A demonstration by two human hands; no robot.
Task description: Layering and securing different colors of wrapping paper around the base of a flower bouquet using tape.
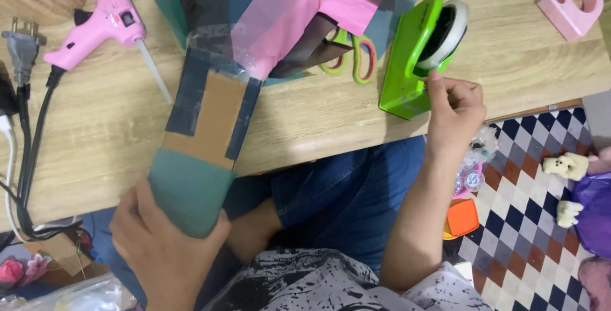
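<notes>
My left hand (162,247) grips the green-covered near end of a long cardboard piece (213,117) edged with dark tape, which reaches across the wooden table (108,126) to pink and dark paper sheets (286,6). My right hand (453,109) pinches at the mouth of a bright green tape dispenser (410,56) holding a roll of clear tape (449,31). Whether a tape end is between the fingers cannot be seen.
A pink glue gun (102,21) lies at the far left, with black cables and a plug (22,44). Scissors (356,56) with green and pink handles lie under the paper. A pink tape holder (573,2) stands far right. Toys lie on a checkered floor mat (528,209).
</notes>
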